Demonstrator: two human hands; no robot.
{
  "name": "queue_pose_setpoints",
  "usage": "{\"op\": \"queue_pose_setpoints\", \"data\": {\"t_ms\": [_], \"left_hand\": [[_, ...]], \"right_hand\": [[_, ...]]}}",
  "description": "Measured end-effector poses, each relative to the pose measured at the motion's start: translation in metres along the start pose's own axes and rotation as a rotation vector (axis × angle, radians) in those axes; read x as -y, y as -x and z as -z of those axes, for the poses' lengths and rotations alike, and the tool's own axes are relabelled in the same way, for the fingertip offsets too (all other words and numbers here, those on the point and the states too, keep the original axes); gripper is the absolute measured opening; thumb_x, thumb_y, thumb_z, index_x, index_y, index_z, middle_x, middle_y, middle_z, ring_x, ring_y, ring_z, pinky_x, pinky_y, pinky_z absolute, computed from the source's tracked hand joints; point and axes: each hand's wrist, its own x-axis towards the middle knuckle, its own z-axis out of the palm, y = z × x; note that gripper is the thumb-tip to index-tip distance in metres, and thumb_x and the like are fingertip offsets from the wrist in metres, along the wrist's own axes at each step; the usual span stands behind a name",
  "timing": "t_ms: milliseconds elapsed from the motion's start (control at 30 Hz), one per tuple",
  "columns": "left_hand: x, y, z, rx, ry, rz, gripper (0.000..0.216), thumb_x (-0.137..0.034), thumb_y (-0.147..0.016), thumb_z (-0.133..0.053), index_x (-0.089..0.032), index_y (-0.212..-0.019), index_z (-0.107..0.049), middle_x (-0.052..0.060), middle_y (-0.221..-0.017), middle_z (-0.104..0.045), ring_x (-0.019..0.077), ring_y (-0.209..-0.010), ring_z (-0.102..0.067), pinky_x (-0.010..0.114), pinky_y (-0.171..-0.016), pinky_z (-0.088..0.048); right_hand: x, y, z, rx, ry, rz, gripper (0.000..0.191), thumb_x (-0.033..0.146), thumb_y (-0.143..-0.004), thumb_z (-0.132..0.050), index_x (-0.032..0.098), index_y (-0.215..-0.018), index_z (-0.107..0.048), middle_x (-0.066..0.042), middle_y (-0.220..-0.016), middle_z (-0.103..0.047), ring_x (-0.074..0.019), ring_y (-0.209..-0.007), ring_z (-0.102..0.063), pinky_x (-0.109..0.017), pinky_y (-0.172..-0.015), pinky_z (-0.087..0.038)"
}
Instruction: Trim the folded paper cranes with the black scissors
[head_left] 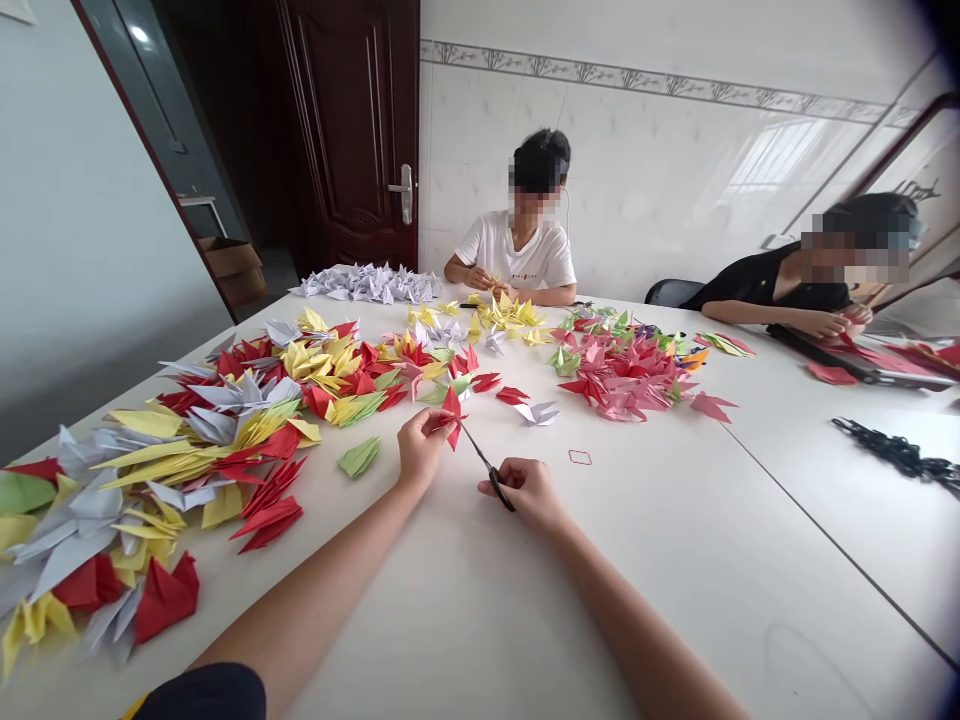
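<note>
Pinched between the fingers of my left hand (424, 445) is a red origami piece (453, 416) with pointed tips. My right hand (529, 490) grips small scissors (495, 477) by their black handle, and the thin blades reach up and left to the red paper. Whether the blades touch or enter the paper is too small to tell. A folded green paper (360, 457) lies left of my left hand. Behind the held piece, a white origami piece (537, 413) and a small red one (512, 396) rest on the white table (465, 610).
A large heap of yellow, red, white and green folded papers (247, 400) spreads at left. Pink origami pieces (626, 375) lie to the right, white ones (375, 283) at the back. Two people sit across, their hands on paper. Black strung pieces (900, 455) lie far right.
</note>
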Motion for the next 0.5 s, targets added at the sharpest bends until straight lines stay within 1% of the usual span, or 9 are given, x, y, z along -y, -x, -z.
{"op": "queue_pose_setpoints", "data": {"t_ms": [133, 267, 500], "left_hand": [[-0.0051, 0.0019, -0.001, -0.013, 0.017, -0.021, 0.018, -0.032, -0.071, -0.072, -0.017, -0.08, -0.066, 0.006, -0.082, -0.07, 0.0214, -0.082, -0.068, 0.033, -0.08, -0.055], [-0.0071, 0.0027, -0.0018, -0.048, 0.013, -0.023, 0.018, -0.031, -0.07, -0.072, -0.017, -0.08, -0.067, 0.006, -0.082, -0.07, 0.021, -0.081, -0.068, 0.033, -0.079, -0.055], [-0.0048, 0.002, -0.0012, -0.05, -0.017, -0.042, 0.015, -0.029, -0.072, -0.069, -0.017, -0.081, -0.068, 0.006, -0.082, -0.071, 0.0205, -0.081, -0.067, 0.031, -0.077, -0.054]], "right_hand": [[0.0029, 0.0022, -0.0027, -0.046, 0.078, -0.008, 0.046, 0.044, -0.064, -0.08, 0.02, -0.055, -0.041, 0.007, -0.051, -0.035, -0.0087, -0.05, -0.028, -0.024, -0.047, -0.021], [0.004, 0.0028, -0.0038, -0.079, 0.103, -0.022, 0.049, 0.044, -0.063, -0.079, 0.02, -0.055, -0.037, 0.007, -0.051, -0.032, -0.0084, -0.051, -0.026, -0.024, -0.047, -0.02], [0.0039, 0.0023, -0.0045, -0.104, 0.144, 0.003, 0.048, 0.046, -0.063, -0.078, 0.021, -0.056, -0.038, 0.007, -0.051, -0.033, -0.0089, -0.052, -0.027, -0.024, -0.047, -0.021]]}}
